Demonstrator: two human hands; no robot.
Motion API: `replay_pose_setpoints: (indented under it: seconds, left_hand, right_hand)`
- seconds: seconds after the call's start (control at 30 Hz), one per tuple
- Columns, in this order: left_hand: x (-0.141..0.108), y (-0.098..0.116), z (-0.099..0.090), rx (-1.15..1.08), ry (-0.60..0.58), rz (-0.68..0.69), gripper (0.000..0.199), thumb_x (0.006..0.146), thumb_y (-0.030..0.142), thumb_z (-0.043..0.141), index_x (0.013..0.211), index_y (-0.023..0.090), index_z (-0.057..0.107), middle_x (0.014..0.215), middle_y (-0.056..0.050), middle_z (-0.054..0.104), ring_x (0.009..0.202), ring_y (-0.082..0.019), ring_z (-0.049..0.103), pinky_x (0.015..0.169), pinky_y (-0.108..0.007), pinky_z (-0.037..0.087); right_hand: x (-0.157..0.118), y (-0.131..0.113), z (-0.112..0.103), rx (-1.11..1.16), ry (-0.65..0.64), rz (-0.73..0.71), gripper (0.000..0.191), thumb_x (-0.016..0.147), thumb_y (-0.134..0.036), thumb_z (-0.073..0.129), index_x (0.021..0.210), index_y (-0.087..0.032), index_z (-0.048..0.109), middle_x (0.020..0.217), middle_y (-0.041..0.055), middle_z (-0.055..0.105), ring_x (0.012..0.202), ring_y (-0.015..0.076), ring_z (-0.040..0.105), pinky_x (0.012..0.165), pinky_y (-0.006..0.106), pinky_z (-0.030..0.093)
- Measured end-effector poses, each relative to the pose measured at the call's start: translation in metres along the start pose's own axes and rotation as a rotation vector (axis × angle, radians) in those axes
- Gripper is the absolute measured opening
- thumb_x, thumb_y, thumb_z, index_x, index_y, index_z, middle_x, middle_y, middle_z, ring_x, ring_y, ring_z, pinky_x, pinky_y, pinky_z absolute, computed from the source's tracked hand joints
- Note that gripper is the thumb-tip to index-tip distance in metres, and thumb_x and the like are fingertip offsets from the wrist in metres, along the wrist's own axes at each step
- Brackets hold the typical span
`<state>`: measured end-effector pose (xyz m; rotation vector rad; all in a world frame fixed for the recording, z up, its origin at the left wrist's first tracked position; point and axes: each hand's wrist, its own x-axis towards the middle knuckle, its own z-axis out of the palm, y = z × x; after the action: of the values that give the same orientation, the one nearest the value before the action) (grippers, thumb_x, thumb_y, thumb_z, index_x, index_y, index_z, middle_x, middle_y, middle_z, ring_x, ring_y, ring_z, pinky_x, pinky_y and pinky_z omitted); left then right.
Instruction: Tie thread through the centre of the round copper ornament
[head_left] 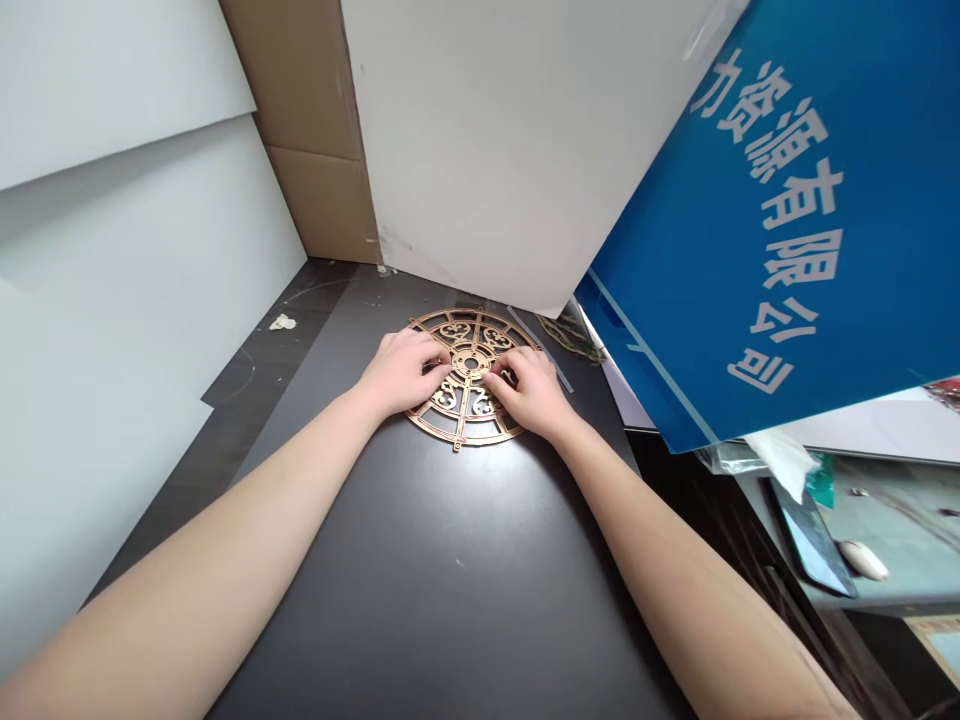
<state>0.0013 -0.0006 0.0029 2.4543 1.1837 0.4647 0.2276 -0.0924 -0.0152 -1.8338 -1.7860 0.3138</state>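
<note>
Openwork disc (458, 439): laid flat on a dark table (420, 580), touched by both hands near its centre.
Blue sign (885, 260): propped at the right, marked with white characters.

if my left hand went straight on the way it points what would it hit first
Likely your right hand, facing it across the hub of the openwork disc; whether your left hand would skim over the hub is unclear.

Pale panels (127, 270) stand at the left, beside brown cardboard (311, 130) and a white board (517, 130). At the right leans a blue sign (825, 200) with white Chinese characters. Soft light glares off the dark, smooth worktop (442, 600).
</note>
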Motion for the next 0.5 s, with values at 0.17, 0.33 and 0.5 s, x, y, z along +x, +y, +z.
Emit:
replay_pose_setpoints:
  seconds: [0.17,0.33,0.5]
  left_hand:
    - [0.0008,-0.0021,0.0009,-0.007,-0.002,-0.005,0.029,0.096,0.043,0.054,0.103,0.022,0.072,0.123,-0.002,0.064,0.13,-0.019,0.048,0.119,-0.048,0.031]
    - [0.002,-0.0033,0.0022,0.017,-0.003,0.017,0.03,0.098,0.042,0.049,0.102,0.021,0.07,0.119,-0.002,0.066,0.125,-0.018,0.049,0.117,-0.048,0.032]
    - [0.0003,-0.0003,0.0011,0.031,0.031,0.043,0.031,0.1,0.04,0.046,0.103,0.019,0.07,0.116,-0.003,0.067,0.119,-0.015,0.053,0.118,-0.046,0.032]
  right_hand:
    - [-0.0011,-0.0003,-0.0006,0.013,-0.002,0.016,0.034,0.096,-0.055,0.058,0.104,-0.024,0.07,0.122,0.0048,0.063,0.124,0.0211,0.05,0.113,0.042,0.035]
    - [-0.0004,0.001,-0.0003,0.014,0.011,-0.006,0.031,0.096,-0.053,0.059,0.103,-0.025,0.07,0.122,0.0027,0.064,0.124,0.0199,0.052,0.114,0.041,0.036]
    - [-0.0007,0.001,-0.001,0.006,0.013,-0.005,0.031,0.096,-0.054,0.059,0.104,-0.026,0.071,0.122,0.0026,0.064,0.124,0.0202,0.052,0.114,0.042,0.037]
